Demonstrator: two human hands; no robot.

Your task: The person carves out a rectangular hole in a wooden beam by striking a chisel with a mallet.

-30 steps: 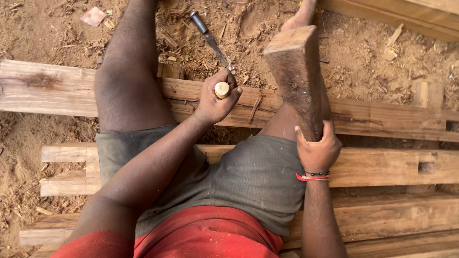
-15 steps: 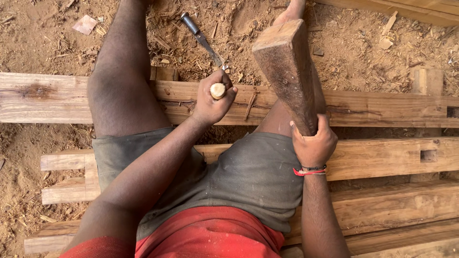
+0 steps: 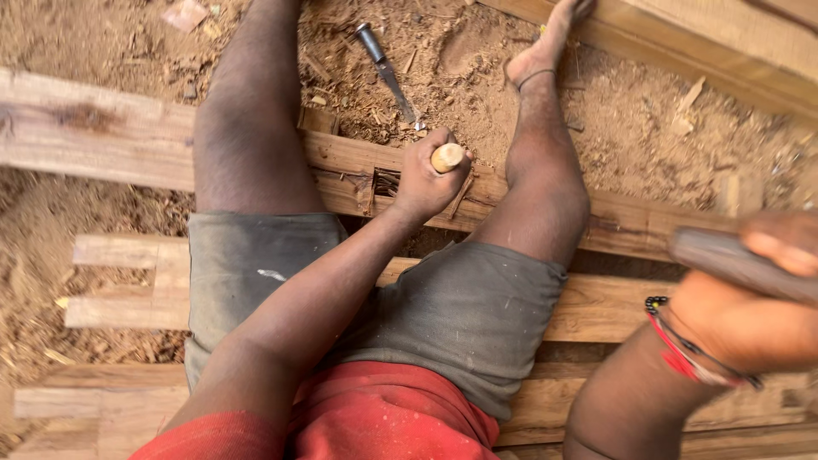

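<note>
Sawdust and wood chips cover the sandy ground (image 3: 102,51), and across it lie several rough planks on which the person sits with bare legs spread. Nearest the feet runs a long beam (image 3: 94,136) with a rectangular mortise (image 3: 385,181) cut into its upper face.

Just beside that mortise, the left hand (image 3: 426,179) is closed tight around the pale wooden handle of a chisel (image 3: 447,157); only the butt of the handle shows above the fist, and the blade is hidden beneath the hand. Beyond the beam, on the dirt between the legs, a second chisel (image 3: 388,68) with a dark handle and a metal blade lies loose, its tip pointing toward the mortise.

Well away from the mortise, at the frame's right edge, the right hand (image 3: 750,328) is blurred; its fingers are wrapped around a dark wooden mallet (image 3: 733,260), of which only part shows. A red and black beaded bracelet (image 3: 673,345) sits on that wrist. Grey shorts and a red shirt fill the near foreground.
</note>
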